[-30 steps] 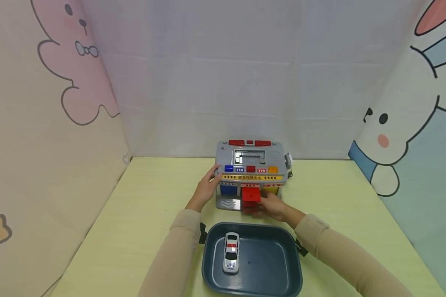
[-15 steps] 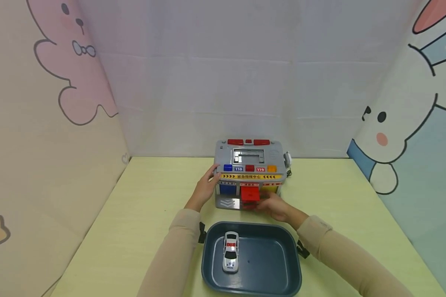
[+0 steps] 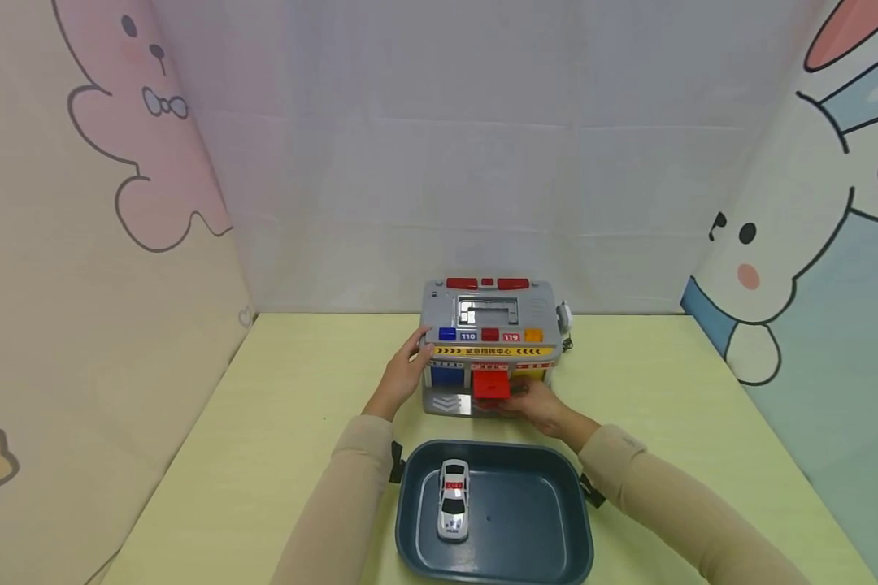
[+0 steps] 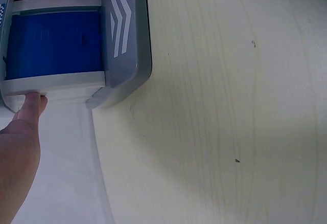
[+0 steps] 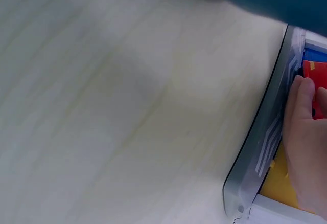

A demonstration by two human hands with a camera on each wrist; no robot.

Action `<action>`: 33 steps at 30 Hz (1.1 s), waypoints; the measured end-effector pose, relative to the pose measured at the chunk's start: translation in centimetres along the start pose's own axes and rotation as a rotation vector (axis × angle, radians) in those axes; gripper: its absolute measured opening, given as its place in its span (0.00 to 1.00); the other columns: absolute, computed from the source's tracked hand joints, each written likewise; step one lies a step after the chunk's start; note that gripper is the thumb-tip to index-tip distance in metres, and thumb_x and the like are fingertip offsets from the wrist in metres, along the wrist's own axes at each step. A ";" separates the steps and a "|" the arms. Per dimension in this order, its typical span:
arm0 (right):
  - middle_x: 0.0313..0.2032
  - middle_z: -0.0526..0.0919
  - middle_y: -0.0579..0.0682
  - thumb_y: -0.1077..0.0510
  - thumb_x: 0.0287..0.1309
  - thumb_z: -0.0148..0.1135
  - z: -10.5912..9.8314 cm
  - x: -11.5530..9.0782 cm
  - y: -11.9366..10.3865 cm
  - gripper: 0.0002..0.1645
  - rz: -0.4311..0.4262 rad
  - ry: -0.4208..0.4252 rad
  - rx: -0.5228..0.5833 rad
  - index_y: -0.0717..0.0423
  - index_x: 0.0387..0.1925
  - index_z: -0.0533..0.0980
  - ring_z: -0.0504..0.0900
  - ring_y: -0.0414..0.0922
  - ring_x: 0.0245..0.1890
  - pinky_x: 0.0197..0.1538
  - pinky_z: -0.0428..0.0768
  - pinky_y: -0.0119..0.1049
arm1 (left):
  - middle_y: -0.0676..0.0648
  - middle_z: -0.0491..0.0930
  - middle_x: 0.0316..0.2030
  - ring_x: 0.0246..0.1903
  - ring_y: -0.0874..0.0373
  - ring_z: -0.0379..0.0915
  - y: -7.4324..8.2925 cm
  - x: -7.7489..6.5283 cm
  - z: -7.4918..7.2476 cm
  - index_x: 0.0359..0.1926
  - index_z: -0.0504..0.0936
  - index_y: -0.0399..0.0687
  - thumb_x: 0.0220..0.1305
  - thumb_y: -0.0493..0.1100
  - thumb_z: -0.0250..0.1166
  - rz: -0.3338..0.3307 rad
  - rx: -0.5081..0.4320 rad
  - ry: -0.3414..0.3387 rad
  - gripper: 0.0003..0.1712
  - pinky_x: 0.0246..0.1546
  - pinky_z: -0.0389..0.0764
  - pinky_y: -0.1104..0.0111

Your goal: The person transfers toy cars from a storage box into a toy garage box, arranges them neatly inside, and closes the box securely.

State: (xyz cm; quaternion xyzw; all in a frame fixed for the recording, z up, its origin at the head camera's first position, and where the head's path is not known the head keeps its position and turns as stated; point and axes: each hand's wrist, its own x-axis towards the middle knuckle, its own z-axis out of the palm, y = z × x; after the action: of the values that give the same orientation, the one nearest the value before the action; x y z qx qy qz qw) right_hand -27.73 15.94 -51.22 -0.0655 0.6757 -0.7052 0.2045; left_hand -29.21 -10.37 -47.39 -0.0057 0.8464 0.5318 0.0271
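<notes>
A grey toy emergency station [image 3: 537, 302] with coloured buttons stands at the back of the table. Its left bay has a blue door [image 3: 448, 376], its right a yellow one, and the red middle flap [image 3: 491, 383] is raised. My left hand [image 3: 398, 378] rests against the station's left side, fingers nearly straight. At the middle bay my right hand [image 3: 541, 408] holds a red toy car [image 5: 318, 73] by its rear, partly inside the opening. The flap and fingers hide much of the car. A white toy police car [image 3: 453, 500] lies in the dark blue tray [image 3: 515, 569].
The tray sits on the pale yellow table [image 3: 293, 390] between my forearms, in front of the station. A small white handset-like part [image 3: 564, 317] with a cord hangs on the station's right side. A white backdrop [image 3: 410, 203] rises close behind it.
The red toy car has moved farther into the middle bay, pushed by my right hand, so less of it shows below the flap. My left hand stays at the station's side.
</notes>
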 end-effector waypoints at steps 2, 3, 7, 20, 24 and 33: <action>0.45 0.77 0.57 0.77 0.59 0.57 -0.1 0.2 0.2 0.19 -0.009 -0.003 -0.014 0.78 0.52 0.65 0.82 0.47 0.40 0.48 0.81 0.42 | 0.37 0.65 0.67 0.66 0.38 0.57 -0.1 0.0 0.0 0.73 0.60 0.68 0.72 0.63 0.50 0.004 0.002 0.005 0.31 0.60 0.63 0.41; 0.44 0.78 0.57 0.77 0.59 0.57 -0.1 0.2 0.2 0.18 -0.012 -0.002 -0.029 0.78 0.51 0.66 0.83 0.47 0.39 0.47 0.82 0.42 | 0.37 0.65 0.67 0.66 0.38 0.57 -0.1 0.0 0.0 0.73 0.60 0.68 0.72 0.63 0.50 0.004 0.000 0.005 0.31 0.60 0.63 0.41; 0.37 0.81 0.57 0.74 0.59 0.60 -0.3 0.5 0.5 0.12 -0.017 0.020 -0.109 0.76 0.44 0.72 0.84 0.48 0.34 0.40 0.83 0.39 | 0.37 0.64 0.67 0.67 0.37 0.57 -0.1 0.0 -0.1 0.73 0.60 0.68 0.72 0.63 0.50 0.006 -0.001 0.005 0.31 0.60 0.63 0.41; 0.25 0.82 0.56 0.64 0.63 0.61 -0.4 0.8 0.3 0.10 0.011 0.132 -0.373 0.72 0.36 0.75 0.83 0.47 0.22 0.26 0.84 0.41 | 0.37 0.65 0.67 0.67 0.37 0.57 -0.1 0.0 0.1 0.73 0.60 0.70 0.73 0.61 0.50 0.000 0.015 0.010 0.30 0.61 0.62 0.41; 0.23 0.81 0.55 0.63 0.64 0.60 -0.3 1.0 0.3 0.10 0.024 0.140 -0.379 0.72 0.35 0.76 0.83 0.47 0.21 0.25 0.83 0.41 | 0.38 0.65 0.67 0.67 0.38 0.57 -0.1 0.0 0.0 0.73 0.61 0.69 0.73 0.61 0.50 0.007 0.005 0.009 0.30 0.60 0.63 0.41; 0.21 0.80 0.55 0.63 0.65 0.57 0.0 1.6 0.4 0.11 0.062 0.193 -0.358 0.72 0.36 0.76 0.82 0.45 0.17 0.22 0.83 0.39 | 0.37 0.65 0.66 0.66 0.38 0.59 -0.2 0.1 -0.1 0.73 0.60 0.69 0.72 0.63 0.50 0.006 0.010 0.000 0.31 0.60 0.65 0.42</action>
State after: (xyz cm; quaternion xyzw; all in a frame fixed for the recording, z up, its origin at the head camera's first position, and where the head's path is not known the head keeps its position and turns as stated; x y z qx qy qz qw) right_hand -29.13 15.31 -51.86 -0.0121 0.8083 -0.5703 0.1456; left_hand -29.33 -10.50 -47.50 -0.0030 0.8490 0.5278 0.0258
